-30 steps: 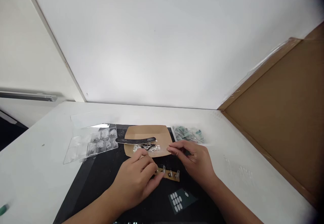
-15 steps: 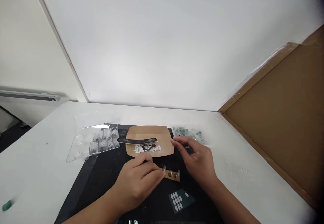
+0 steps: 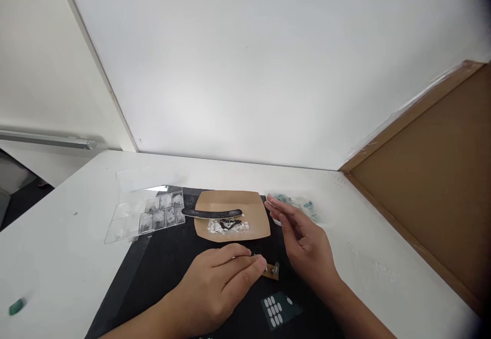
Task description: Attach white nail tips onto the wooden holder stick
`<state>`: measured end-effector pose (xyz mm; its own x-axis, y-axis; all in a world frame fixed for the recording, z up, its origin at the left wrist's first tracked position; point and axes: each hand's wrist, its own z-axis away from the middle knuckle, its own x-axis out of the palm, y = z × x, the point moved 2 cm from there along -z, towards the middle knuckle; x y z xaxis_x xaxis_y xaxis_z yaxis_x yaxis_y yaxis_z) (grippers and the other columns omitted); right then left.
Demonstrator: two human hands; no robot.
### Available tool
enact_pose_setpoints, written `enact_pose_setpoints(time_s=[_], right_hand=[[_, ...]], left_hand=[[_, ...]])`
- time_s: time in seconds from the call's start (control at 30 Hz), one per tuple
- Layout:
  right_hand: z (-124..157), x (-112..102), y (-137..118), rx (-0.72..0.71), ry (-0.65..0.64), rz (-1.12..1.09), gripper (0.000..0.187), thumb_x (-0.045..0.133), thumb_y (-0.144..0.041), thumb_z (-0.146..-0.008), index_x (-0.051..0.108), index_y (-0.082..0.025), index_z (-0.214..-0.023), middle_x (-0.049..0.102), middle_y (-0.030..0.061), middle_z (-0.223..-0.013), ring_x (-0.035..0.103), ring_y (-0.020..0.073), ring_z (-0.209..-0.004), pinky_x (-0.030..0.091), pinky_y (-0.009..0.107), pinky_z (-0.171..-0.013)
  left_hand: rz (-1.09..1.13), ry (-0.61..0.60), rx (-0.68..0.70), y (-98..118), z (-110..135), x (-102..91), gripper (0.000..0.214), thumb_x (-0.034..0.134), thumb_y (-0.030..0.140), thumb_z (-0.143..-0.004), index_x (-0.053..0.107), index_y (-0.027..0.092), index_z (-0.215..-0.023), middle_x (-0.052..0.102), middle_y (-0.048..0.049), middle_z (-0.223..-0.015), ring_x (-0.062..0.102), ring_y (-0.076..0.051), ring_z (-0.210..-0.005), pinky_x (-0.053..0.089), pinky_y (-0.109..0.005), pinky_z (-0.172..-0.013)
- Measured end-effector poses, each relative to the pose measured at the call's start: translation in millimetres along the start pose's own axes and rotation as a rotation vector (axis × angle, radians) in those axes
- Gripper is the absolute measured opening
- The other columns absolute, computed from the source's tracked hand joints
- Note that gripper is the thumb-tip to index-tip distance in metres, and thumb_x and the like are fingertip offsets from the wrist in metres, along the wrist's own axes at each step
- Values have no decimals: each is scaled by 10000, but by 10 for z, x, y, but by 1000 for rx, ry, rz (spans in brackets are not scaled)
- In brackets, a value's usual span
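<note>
My left hand (image 3: pixel 220 283) rests on the black mat (image 3: pixel 161 272) with its fingers closed over the left end of a small tan strip (image 3: pixel 271 270) that carries clear nail tips. My right hand (image 3: pixel 301 236) hovers to the right of the strip, fingers stretched out and holding nothing, its fingertips near a clear bag of green pieces (image 3: pixel 297 205). Beyond the hands lies a tan paper sheet (image 3: pixel 230 207) with a black nail file (image 3: pixel 211 212) and a small pile of white and dark nail tips (image 3: pixel 227 225).
A clear compartment box of nail tips (image 3: pixel 148 215) sits at the mat's left. A dark card with white oval stickers (image 3: pixel 278 309) lies near me. A brown board (image 3: pixel 433 185) leans at the right. A small green object (image 3: pixel 16 307) lies at far left on the white table (image 3: pixel 57 236).
My right hand lifted off the strip and moved right toward the bag, fingers opening. My left hand slid right along the strip, covering most of it.
</note>
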<state>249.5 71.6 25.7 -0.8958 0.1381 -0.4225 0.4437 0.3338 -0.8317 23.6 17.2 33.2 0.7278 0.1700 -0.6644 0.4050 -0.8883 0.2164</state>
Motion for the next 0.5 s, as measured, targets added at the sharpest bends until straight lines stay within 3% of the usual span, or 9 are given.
enact_pose_setpoints(time_s=[0.2, 0.37, 0.5], right_hand=[[21, 20, -97, 170, -103, -497, 443, 515, -436, -1105, 502, -340, -1538, 545, 92, -1618, 598, 282, -1436, 490, 546, -1216], [56, 9, -277, 296, -315, -766, 611, 546, -296, -1031, 396, -371, -1618, 473, 74, -1674, 499, 289, -1518, 405, 583, -1260], [73, 6, -358, 347, -435, -863, 744, 524, -209, -877, 429, -343, -1602, 493, 54, -1660, 461, 277, -1542, 370, 585, -1271]], left_hand=[[-46, -46, 47, 10, -5, -22, 498, 470, 30, -1049, 479, -16, -1545, 608, -195, -1540, 513, -314, -1489, 539, -480, -1193], [-117, -118, 64, 21, -39, -33, 527, 415, 47, -1053, 424, -27, -1574, 420, -213, -1680, 298, -352, -1620, 471, -542, -1241], [-180, -213, 106, 38, -76, 1, 543, 476, 92, -1037, 460, 20, -1574, 425, -157, -1689, 289, -328, -1628, 400, -530, -1287]])
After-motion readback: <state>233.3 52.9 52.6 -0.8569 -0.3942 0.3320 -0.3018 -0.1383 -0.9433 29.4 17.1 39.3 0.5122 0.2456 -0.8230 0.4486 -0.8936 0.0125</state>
